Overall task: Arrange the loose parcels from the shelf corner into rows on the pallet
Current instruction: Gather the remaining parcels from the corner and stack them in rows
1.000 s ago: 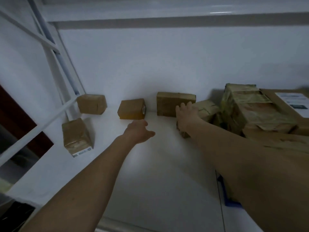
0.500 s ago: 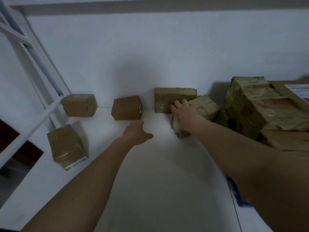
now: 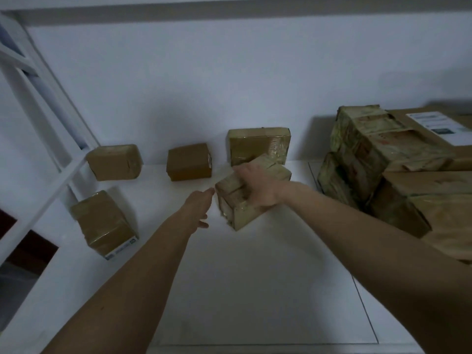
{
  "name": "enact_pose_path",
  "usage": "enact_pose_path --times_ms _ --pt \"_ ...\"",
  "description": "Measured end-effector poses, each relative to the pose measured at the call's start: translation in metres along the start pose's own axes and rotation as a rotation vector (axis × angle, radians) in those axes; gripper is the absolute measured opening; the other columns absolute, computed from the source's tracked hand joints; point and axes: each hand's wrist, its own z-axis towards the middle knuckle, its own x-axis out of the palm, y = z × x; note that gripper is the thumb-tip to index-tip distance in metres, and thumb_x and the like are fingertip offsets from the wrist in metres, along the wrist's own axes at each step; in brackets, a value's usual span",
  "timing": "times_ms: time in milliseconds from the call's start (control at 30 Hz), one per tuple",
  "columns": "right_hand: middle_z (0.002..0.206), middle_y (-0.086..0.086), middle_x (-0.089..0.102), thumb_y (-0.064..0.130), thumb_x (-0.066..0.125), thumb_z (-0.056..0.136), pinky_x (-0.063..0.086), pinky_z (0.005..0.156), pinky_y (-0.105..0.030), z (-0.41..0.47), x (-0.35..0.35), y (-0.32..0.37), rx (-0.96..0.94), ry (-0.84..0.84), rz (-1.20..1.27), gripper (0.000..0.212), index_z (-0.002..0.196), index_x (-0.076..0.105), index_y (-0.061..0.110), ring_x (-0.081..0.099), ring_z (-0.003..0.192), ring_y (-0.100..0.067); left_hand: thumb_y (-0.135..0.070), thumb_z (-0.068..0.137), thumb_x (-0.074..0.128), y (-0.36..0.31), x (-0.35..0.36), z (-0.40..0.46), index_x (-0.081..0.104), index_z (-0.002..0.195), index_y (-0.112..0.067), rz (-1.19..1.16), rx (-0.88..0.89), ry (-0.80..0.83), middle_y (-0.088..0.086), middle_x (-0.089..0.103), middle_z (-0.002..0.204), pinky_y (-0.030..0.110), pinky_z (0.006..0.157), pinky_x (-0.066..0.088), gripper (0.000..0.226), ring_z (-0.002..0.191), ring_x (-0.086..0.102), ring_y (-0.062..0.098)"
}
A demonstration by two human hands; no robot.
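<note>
Item: right hand (image 3: pixel 258 187), centre of frame. It grips the taped parcel (image 3: pixel 245 198), fingers over the top, thumb down the near side. Half a second ago the parcel lay further back against the flat parcel (image 3: pixel 258 145); it now sits nearer, tilted, one corner toward the camera. Whether it rests on the shelf (image 3: pixel 255 290) or is lifted cannot be told.

Item: left hand (image 3: pixel 200 205), just left of the taped parcel. Fingers straight and loose, holding nothing; fingertips (image 3: pixel 210 191) at the parcel's left edge, contact uncertain. Earlier it hovered well apart from that parcel; it has since closed in.

Item: flat parcel, upper centre, standing on edge against the back wall (image 3: pixel 229 72). Position unchanged. Its lower right is partly covered by the taped parcel.

Item: small box (image 3: pixel 189 162), left of the flat parcel, at the wall. Unchanged.

Item: corner box (image 3: pixel 115 162), further left, at the wall beside the white frame (image 3: pixel 51 185). Unchanged.

Item: labelled box (image 3: pixel 104 223), lower left, tilted, white label strip on its near bottom edge. Apart from the others, below the corner box.

Item: stack (image 3: pixel 370 154), right of frame, several worn taped parcels piled close together, with a large carton (image 3: pixel 439 129) bearing a white label behind them. The right forearm crosses in front of the stack's lower part.

Item: shelf, white, with a thin seam line running across the lower right.
</note>
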Motion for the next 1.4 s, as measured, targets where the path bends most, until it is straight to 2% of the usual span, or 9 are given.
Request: enact_pose_path --times_ms 133,300,467,667,800,933,1067,1233,1400 --pt "0.121 -0.016 0.053 0.028 0.055 0.089 0.044 0.087 -0.036 -0.001 -0.017 -0.045 0.486 -0.211 0.223 0.041 0.123 0.051 0.005 0.048 0.113 -0.034 -0.057 0.094 0.045 0.001 0.009 -0.006 0.028 0.148 -0.012 -0.09 -0.07 0.073 0.019 0.037 0.144 0.053 0.091 0.05 0.073 0.12 0.048 0.042" --pt "0.08 -0.004 0.048 0.016 0.042 0.096 0.034 0.05 -0.02 -0.012 -0.006 -0.054 0.569 -0.139 0.714 0.017 0.092 0.051 0.002 0.043 0.066 -0.015 -0.048 0.098 0.042 0.005 0.026 -0.007 0.042 0.137 -0.002 -0.076 -0.032 0.135 0.017 0.056 0.116 0.041 0.092 0.044 0.06 0.106 0.055 0.034" --pt "0.092 -0.009 0.046 0.021 0.046 0.095 0.032 0.053 -0.025 -0.02 0.0 -0.051 0.584 -0.087 0.792 0.023 0.112 0.048 0.006 0.043 0.073 -0.019 -0.041 0.096 0.051 0.008 0.019 -0.008 0.048 0.13 -0.001 -0.039 0.021 0.153 0.015 0.06 0.108 0.041 0.096 0.045 0.053 0.104 0.058 0.033" --pt "0.084 -0.006 0.05 0.016 0.054 0.09 0.047 0.064 -0.027 -0.035 0.008 -0.038 0.596 -0.125 0.928 0.016 0.095 0.045 0.004 0.05 0.072 -0.017 -0.019 0.094 0.059 0.01 0.001 -0.019 0.052 0.121 -0.003 -0.095 0.056 0.175 0.01 0.063 0.104 0.035 0.08 0.049 0.032 0.092 0.061 0.023" --pt "0.077 -0.006 0.054 0.006 0.056 0.085 0.043 0.054 -0.021 -0.044 -0.017 -0.022 0.503 -0.237 0.947 0.011 0.077 0.052 0.012 0.052 0.067 -0.018 -0.004 0.087 0.066 -0.005 -0.012 -0.029 0.055 0.126 -0.004 -0.087 0.263 0.11 0.008 0.065 0.106 0.026 0.073 0.048 0.041 0.089 0.06 0.018" --pt "0.097 -0.006 0.058 0.004 0.057 0.083 0.046 0.066 -0.024 -0.06 -0.054 -0.001 0.38 -0.324 0.913 0.023 0.106 0.06 0.004 0.056 0.091 -0.021 0.014 0.081 0.063 -0.03 -0.02 -0.046 0.045 0.137 -0.002 -0.055 0.465 0.027 0.02 0.057 0.128 0.045 0.088 0.053 0.061 0.112 0.057 0.032" --pt "0.081 0.0 0.055 0.009 0.06 0.084 0.046 0.057 -0.021 -0.086 -0.082 0.009 0.338 -0.461 0.917 0.009 0.083 0.052 0.01 0.056 0.075 -0.014 0.006 0.084 0.063 -0.051 -0.017 -0.068 0.044 0.136 -0.004 0.003 0.627 -0.091 0.017 0.056 0.126 0.038 0.089 0.051 0.057 0.11 0.058 0.032" --pt "0.073 0.003 0.046 0.014 0.066 0.086 0.038 0.04 -0.009 -0.132 -0.107 0.009 0.365 -0.63 0.837 0.028 0.071 0.042 0.015 0.045 0.062 -0.004 0.001 0.076 0.075 -0.074 -0.001 -0.095 0.058 0.11 -0.026 -0.077 0.812 0.138 -0.005 0.065 0.101 0.013 0.062 0.052 0.046 0.077 0.063 -0.003" --pt "0.089 0.0 0.05 0.03 0.064 0.087 0.039 0.058 -0.026 -0.175 -0.128 -0.007 0.438 -0.762 0.782 0.034 0.104 0.044 0.008 0.05 0.077 -0.011 -0.033 0.069 0.084 -0.099 0.023 -0.122 0.062 0.114 -0.029 -0.141 0.86 0.346 -0.007 0.072 0.105 0.027 0.082 0.053 0.05 0.097 0.069 0.012"
